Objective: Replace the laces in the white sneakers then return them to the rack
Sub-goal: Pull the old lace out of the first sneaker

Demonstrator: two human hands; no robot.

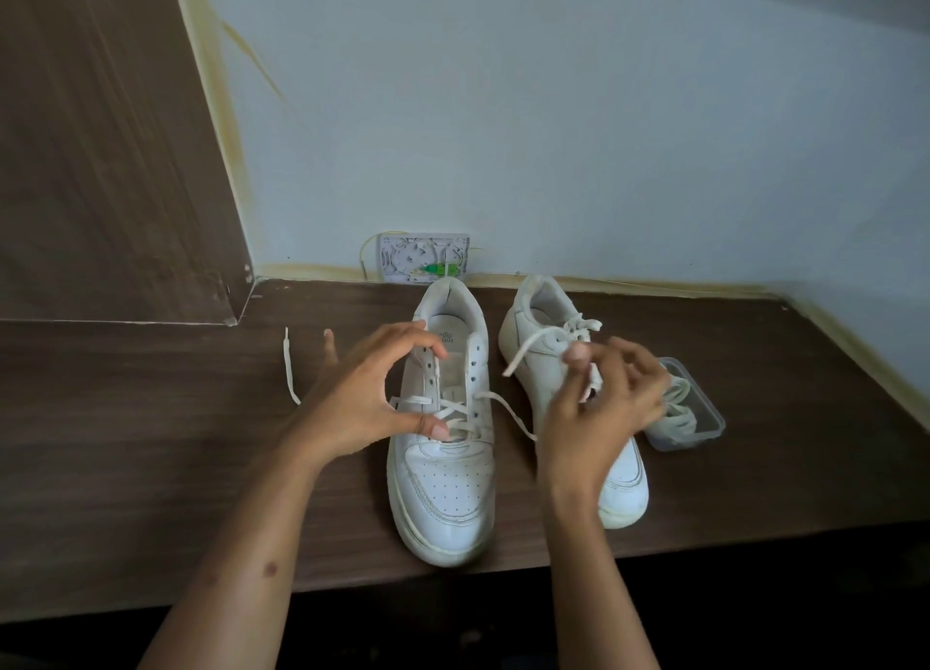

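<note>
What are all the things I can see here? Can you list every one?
sneaker being laced: one, white, middle of the table, toe towards the person, laced only at its lower holes
second sneaker: one, white, right of the first, partly behind the right hand
lace: one, white, threaded through the middle sneaker, ends out both sides
plastic tub: one, clear, far right, white laces inside
table: one, dark brown wood
wall box: one, white, green part inside, behind the sneakers
left hand: one, fingers curved beside the middle sneaker
right hand: one, fingers pinching the lace end
</note>
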